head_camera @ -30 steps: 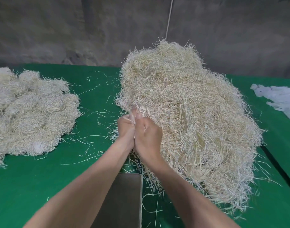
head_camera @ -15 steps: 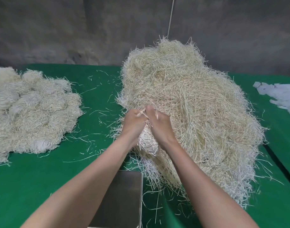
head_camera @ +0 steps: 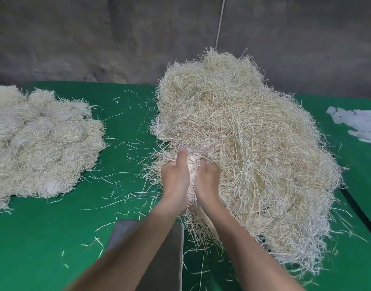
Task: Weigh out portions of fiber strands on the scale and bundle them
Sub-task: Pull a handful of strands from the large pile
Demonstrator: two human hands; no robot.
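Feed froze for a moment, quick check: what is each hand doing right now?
Left hand: grips the pale straw-coloured tuft of fiber strands, index finger straight.
Right hand: grips the same tuft, fingers curled round it.

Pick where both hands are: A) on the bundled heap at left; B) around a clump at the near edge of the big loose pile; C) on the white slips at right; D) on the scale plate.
B: left hand and right hand grip a clump at the near edge of the big loose pile.
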